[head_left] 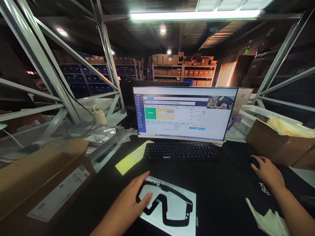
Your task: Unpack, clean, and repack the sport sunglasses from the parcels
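My left hand (pixel 134 201) grips the left end of a flat white box (pixel 176 208), thumb across its top face and fingers at the far edge. A black goggle-like outline and the letters "akening" are printed on the box, which lies at the front of the black desk mat (pixel 211 196). Over on the right, my right hand (pixel 269 173) curls over a dark computer mouse (pixel 255 161), mostly hidden beneath the fingers. Between the hands and the lit monitor (pixel 182 114) sits a black keyboard (pixel 179 150), with a yellow paper strip (pixel 133 159) at its left end.
A large cardboard box (pixel 44 183) flanks the desk on the left, another carton (pixel 278 144) on the right. A crumpled pale cloth or tissue (pixel 268 218) lies near my right forearm. Metal rack posts (pixel 108 49) frame the desk; stocked shelves (pixel 182 70) stand behind.
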The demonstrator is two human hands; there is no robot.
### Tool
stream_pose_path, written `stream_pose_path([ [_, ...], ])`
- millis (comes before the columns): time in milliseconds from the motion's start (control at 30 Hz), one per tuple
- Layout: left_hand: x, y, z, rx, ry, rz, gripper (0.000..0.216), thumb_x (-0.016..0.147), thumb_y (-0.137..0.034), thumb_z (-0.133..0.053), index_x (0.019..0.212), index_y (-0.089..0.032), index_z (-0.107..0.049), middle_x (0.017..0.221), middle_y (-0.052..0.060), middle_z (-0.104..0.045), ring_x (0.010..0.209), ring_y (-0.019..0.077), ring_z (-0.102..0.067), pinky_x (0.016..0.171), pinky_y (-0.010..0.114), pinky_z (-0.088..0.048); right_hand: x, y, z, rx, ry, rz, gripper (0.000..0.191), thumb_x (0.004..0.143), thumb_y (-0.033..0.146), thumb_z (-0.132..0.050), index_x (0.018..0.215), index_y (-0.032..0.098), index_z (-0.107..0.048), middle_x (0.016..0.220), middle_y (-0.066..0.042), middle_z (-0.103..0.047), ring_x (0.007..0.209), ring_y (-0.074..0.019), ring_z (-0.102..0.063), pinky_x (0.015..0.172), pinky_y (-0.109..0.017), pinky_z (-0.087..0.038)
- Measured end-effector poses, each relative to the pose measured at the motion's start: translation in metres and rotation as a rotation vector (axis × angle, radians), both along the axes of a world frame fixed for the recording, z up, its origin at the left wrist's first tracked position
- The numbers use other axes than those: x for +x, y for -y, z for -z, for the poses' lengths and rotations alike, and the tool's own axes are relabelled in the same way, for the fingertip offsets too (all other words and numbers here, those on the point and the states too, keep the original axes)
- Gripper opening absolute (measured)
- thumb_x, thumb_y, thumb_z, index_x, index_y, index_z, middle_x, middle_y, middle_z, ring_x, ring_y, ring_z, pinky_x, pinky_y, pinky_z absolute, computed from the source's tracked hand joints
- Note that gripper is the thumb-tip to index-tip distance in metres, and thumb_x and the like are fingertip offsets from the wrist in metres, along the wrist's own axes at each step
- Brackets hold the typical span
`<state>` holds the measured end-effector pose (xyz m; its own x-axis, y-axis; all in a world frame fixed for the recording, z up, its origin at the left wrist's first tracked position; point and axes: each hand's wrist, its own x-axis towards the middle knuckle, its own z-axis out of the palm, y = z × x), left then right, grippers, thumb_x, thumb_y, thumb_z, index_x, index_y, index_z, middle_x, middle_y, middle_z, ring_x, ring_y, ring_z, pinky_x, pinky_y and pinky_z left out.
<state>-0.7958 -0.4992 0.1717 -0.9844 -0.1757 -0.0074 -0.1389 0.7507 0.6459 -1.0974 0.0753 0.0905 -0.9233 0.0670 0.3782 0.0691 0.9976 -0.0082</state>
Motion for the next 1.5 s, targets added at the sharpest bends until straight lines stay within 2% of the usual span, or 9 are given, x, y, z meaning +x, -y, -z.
stream_pose_path([
  [600, -0.001, 0.001, 0.004, -0.004, -0.007, 0.006, 0.066, 0.095, -0.06, -0.045, 0.154, -0.031, -0.037, 0.156, 0.007, -0.045, 0.14, 0.0328, -0.047, 0.112, 0.052, -0.044, 0.0, 0.0, -0.001, -0.004, -0.017, -0.019, 0.051, 0.095, 0.045, -0.037, 0.134, 0.023, -0.06, 0.135, -0.018, -0.054, 0.114, -0.0349, -0.061, 0.093, -0.043, -0.049],
  [800, -0.001, 0.002, 0.006, 0.027, 0.008, -0.006, 0.066, 0.094, -0.059, -0.047, 0.154, -0.033, -0.038, 0.156, 0.007, -0.044, 0.138, 0.0333, -0.049, 0.106, 0.05, -0.05, 0.002, 0.001, -0.004, -0.034, -0.023, -0.029, 0.052, 0.095, 0.045, -0.039, 0.136, 0.021, -0.06, 0.133, -0.021, -0.055, 0.11, -0.0384, -0.062, 0.085, -0.046, -0.051],
  [1000, -0.005, 0.005, 0.01, -0.008, -0.041, -0.001, 0.066, 0.092, -0.059, -0.048, 0.151, -0.029, -0.043, 0.153, 0.006, -0.049, 0.139, 0.0326, -0.048, 0.113, 0.052, -0.043, 0.001, 0.001, -0.004, -0.049, -0.034, -0.012, 0.05, 0.094, 0.043, -0.04, 0.134, 0.022, -0.062, 0.134, -0.02, -0.054, 0.106, -0.0369, -0.064, 0.085, -0.046, -0.052],
  [1167, -0.007, 0.009, 0.014, -0.036, -0.043, 0.016, 0.068, 0.092, -0.06, -0.046, 0.152, -0.028, -0.041, 0.153, 0.007, -0.049, 0.139, 0.0331, -0.048, 0.113, 0.053, -0.043, -0.002, -0.002, 0.0, -0.045, -0.04, -0.006, 0.047, 0.093, 0.042, -0.043, 0.132, 0.025, -0.063, 0.134, -0.016, -0.055, 0.106, -0.0343, -0.065, 0.087, -0.045, -0.052],
  [1300, -0.008, 0.011, 0.019, -0.049, -0.051, 0.028, 0.068, 0.093, -0.061, -0.044, 0.151, -0.027, -0.042, 0.153, 0.007, -0.049, 0.139, 0.0315, -0.048, 0.115, 0.053, -0.042, -0.002, -0.003, 0.002, -0.053, -0.06, 0.001, 0.049, 0.093, 0.042, -0.043, 0.134, 0.023, -0.06, 0.133, -0.017, -0.055, 0.106, -0.0351, -0.065, 0.086, -0.045, -0.052],
  [1400, -0.009, 0.01, 0.02, -0.117, -0.143, 0.024, 0.066, 0.091, -0.057, -0.05, 0.149, -0.028, -0.044, 0.159, 0.008, -0.04, 0.142, 0.0335, -0.044, 0.115, 0.055, -0.04, -0.003, -0.003, 0.003, -0.077, -0.079, 0.004, 0.055, 0.093, 0.043, -0.043, 0.14, 0.019, -0.055, 0.131, -0.019, -0.057, 0.104, -0.0357, -0.065, 0.085, -0.044, -0.052],
  [1500, -0.005, 0.008, 0.008, -0.204, -0.29, 0.095, 0.066, 0.09, -0.053, -0.056, 0.151, -0.032, -0.041, 0.166, 0.006, -0.025, 0.149, 0.0345, -0.031, 0.118, 0.058, -0.034, -0.005, -0.006, 0.007, -0.109, -0.112, 0.003, 0.059, 0.092, 0.045, -0.044, 0.14, 0.013, -0.054, 0.131, -0.022, -0.057, 0.106, -0.036, -0.064, 0.086, -0.043, -0.051],
])
